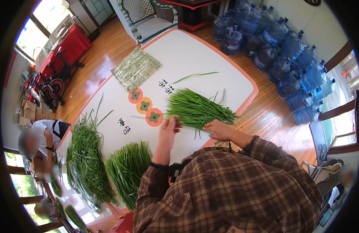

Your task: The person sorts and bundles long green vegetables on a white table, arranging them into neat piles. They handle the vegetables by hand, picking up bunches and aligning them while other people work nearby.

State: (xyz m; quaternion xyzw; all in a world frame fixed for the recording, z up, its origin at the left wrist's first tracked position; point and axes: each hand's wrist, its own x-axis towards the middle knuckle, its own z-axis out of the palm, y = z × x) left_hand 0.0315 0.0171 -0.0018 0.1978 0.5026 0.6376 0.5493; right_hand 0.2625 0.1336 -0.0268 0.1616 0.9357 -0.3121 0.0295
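A loose pile of garlic chives (197, 107) lies on the white table (194, 58) before me. My left hand (167, 132) is at the pile's left end, its fingers curled near the leaf tips; whether a blade is between them is unclear. At the pile's near edge, my right hand (218, 130) has thumb and fingers pinched on chives near their lower ends. A thin blade (138, 117) extends leftward from near my left hand across the printed persimmons (154, 117). Left of my body, a neater bundle of chives (128, 171) lies with its ends aligned.
A larger tangled heap of chives (86, 157) rests partly on clear plastic at the left. A folded patterned sheet (135, 69) and a single chive (195, 76) lie farther back. Another person (47, 134) bends at the left. Large water bottles (284, 61) crowd the floor at right.
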